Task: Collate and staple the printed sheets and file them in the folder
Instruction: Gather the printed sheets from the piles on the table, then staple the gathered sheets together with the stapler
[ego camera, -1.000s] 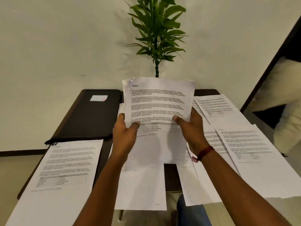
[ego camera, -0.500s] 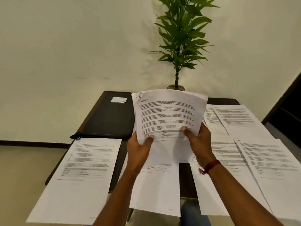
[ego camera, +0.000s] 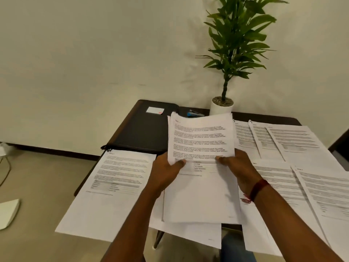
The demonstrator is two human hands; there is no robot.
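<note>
**Head view.** The left grip (ego camera: 166, 173) and the right grip (ego camera: 239, 167) are each clamped on the stack of printed sheets (ego camera: 202, 140). Each thumb presses on the printed face at a side edge, and the fingers are hidden behind the paper. The stack lies between the two grips. Its upper half rises beyond them, and its lower edge hangs nearer the person, above more paper on the bench (ego camera: 268, 117). The closed black folder (ego camera: 143, 129) lies beyond and to the left of the left grip, with a white card (ego camera: 154, 110) on its cover. A blue stapler (ego camera: 194, 113) shows just past the stack's top edge, mostly hidden. A single sheet (ego camera: 113, 186) lies left of the left grip. Overlapping sheets (ego camera: 294, 140) spread right of the right grip. A red band (ego camera: 258, 188) circles the right wrist.
</note>
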